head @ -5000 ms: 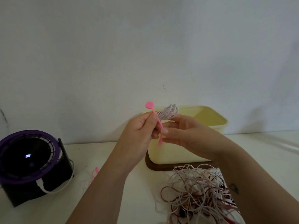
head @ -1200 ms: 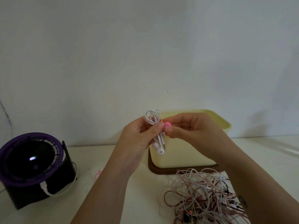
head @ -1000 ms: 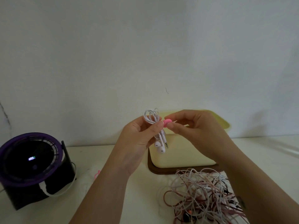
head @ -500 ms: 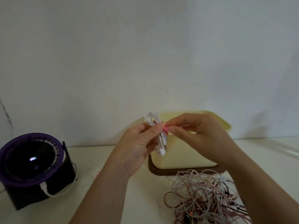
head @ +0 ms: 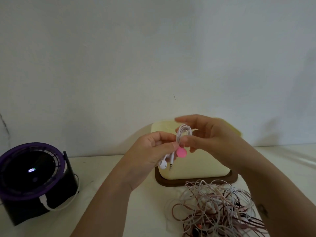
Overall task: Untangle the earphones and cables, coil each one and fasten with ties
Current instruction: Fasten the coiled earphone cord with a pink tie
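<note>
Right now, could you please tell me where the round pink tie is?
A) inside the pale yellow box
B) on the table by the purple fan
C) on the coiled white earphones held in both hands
C: the round pink tie sits on the coiled white earphones, which the left hand and right hand hold.

white earphones (head: pixel 183 134) | pink tie (head: pixel 181 152) | pale yellow box (head: pixel 193 166) on dark brown tray (head: pixel 196 181) | pink, white, black cable tangle (head: pixel 217 207) | black fan, purple rim (head: pixel 30 173)
</note>
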`<state>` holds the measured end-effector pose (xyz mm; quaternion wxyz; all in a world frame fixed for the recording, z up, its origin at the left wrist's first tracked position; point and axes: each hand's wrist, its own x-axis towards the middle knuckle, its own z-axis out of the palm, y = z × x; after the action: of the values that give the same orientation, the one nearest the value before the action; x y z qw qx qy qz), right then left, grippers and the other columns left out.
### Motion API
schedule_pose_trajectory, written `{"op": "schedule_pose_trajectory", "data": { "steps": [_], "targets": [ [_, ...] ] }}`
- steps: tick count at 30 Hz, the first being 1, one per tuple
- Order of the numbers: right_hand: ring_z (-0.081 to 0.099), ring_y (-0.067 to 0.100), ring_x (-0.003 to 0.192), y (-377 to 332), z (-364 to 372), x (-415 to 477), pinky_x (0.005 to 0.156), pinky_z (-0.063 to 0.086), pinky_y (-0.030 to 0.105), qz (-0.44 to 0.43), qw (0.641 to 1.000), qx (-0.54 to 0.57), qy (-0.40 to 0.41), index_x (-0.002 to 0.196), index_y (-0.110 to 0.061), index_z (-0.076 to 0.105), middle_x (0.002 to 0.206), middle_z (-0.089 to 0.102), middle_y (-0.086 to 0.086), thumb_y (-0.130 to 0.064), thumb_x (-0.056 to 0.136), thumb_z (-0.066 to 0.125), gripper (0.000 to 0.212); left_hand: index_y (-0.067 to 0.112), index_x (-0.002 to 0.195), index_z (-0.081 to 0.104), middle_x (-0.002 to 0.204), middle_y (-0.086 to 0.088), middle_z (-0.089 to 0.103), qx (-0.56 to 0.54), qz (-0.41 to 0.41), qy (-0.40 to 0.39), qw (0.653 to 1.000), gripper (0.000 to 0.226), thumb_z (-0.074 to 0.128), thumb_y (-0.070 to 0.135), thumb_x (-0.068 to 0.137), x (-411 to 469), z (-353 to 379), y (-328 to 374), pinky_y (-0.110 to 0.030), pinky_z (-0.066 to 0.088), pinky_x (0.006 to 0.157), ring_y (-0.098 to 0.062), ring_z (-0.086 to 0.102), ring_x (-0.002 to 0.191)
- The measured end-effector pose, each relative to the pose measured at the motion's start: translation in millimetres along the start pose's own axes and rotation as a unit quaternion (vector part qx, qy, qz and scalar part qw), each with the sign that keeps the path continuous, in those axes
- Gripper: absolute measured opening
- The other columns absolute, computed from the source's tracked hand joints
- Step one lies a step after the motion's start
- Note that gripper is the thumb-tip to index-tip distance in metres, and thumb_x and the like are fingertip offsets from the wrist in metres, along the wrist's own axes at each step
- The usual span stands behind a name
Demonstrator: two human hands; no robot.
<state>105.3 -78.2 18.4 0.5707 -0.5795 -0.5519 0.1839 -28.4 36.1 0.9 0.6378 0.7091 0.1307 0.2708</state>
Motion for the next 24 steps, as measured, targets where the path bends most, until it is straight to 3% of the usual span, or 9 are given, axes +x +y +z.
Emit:
{"op": "schedule_pose_trajectory", "data": {
  "steps": [3,6,9,12,14,17,20,22,24],
  "targets": [
    [0.066,0.012,0.066,3,4,2,0.062,0.053,0.019,-0.011,1.0,-0.005,0.021,0.089,-0.017,0.07,0.077,0.073,0.004,-0.006,0.078,0.071,0.016,0.012,0.084,0.064,0.068,0.002,0.07,0.013,-0.004,-0.004,1.0,0.006,0.059,0.008,0.086,0,4,0,-0.022,0.055,0.065,-0.009,0.064,0.064],
    [0.066,0.012,0.064,1,-1,0,0.06,0.053,0.017,-0.007,1.0,-0.003,0.016,0.085,-0.014,0.071,0.076,0.073,0.009,-0.012,0.073,0.074,0.013,0.011,0.084,0.063,0.065,0.004,0.07,0.036,0.017,-0.009,0.999,0.01,0.064,0.019,0.078,-1,7,0,-0.013,0.047,0.055,-0.003,0.063,0.057],
    [0.066,0.013,0.061,3,-6,0,0.057,0.052,0.018,0.009,0.997,0.074,-0.009,0.079,-0.012,0.072,0.071,0.072,0.009,-0.02,0.062,0.074,0.019,0.009,0.084,0.064,0.069,0.0,0.071,0.006,0.01,-0.036,0.999,0.024,0.065,0.025,0.065,-2,5,4,-0.016,0.05,0.057,-0.006,0.063,0.059],
    [0.064,0.012,0.057,12,-4,5,0.055,0.052,0.018,0.038,0.984,0.171,-0.016,0.071,-0.014,0.074,0.069,0.07,0.009,-0.022,0.055,0.076,0.018,0.01,0.087,0.066,0.075,-0.001,0.072,-0.021,-0.002,-0.031,0.999,0.027,0.063,0.025,0.065,-3,1,3,-0.019,0.054,0.063,-0.008,0.067,0.068],
    [0.063,0.011,0.057,16,-4,8,0.056,0.053,0.017,0.046,0.975,0.216,0.03,0.069,-0.014,0.073,0.067,0.068,0.007,-0.019,0.054,0.076,0.016,0.018,0.096,0.068,0.088,0.002,0.073,0.0,0.005,0.001,1.0,0.03,0.064,0.032,0.07,-1,-2,-3,-0.021,0.054,0.07,-0.007,0.068,0.081],
    [0.06,0.018,0.066,21,-15,10,0.066,0.055,0.02,0.024,0.956,0.234,0.178,0.077,-0.008,0.065,0.071,0.066,0.008,-0.007,0.068,0.071,0.011,0.038,0.112,0.06,0.107,0.017,0.063,0.193,0.037,0.082,0.977,0.027,0.058,0.044,0.085,5,-6,-15,-0.021,0.046,0.088,0.0,0.059,0.102],
    [0.062,0.017,0.076,27,-19,10,0.078,0.051,0.031,-0.014,0.953,0.096,0.287,0.079,-0.013,0.066,0.078,0.069,0.009,-0.009,0.078,0.073,0.008,0.035,0.127,0.052,0.124,0.022,0.048,0.381,0.088,0.102,0.915,0.034,0.053,0.034,0.093,9,-4,-28,-0.023,0.033,0.103,-0.002,0.042,0.121],
    [0.064,0.001,0.074,32,-16,10,0.073,0.048,0.018,-0.009,0.958,-0.048,0.282,0.085,-0.02,0.069,0.076,0.071,-0.007,-0.02,0.081,0.073,0.005,0.032,0.127,0.054,0.132,0.016,0.046,0.421,0.101,0.087,0.897,0.034,0.052,0.031,0.093,9,1,-33,-0.027,0.027,0.11,-0.004,0.032,0.129],
    [0.061,-0.013,0.078,35,-11,11,0.069,0.045,0.003,0.01,0.967,-0.133,0.215,0.096,-0.024,0.066,0.085,0.066,-0.021,-0.021,0.084,0.07,0.013,0.032,0.126,0.055,0.131,0.016,0.046,0.425,0.104,0.082,0.895,0.033,0.052,0.031,0.093,9,2,-34,-0.026,0.027,0.109,-0.002,0.03,0.128]
  ]
}}
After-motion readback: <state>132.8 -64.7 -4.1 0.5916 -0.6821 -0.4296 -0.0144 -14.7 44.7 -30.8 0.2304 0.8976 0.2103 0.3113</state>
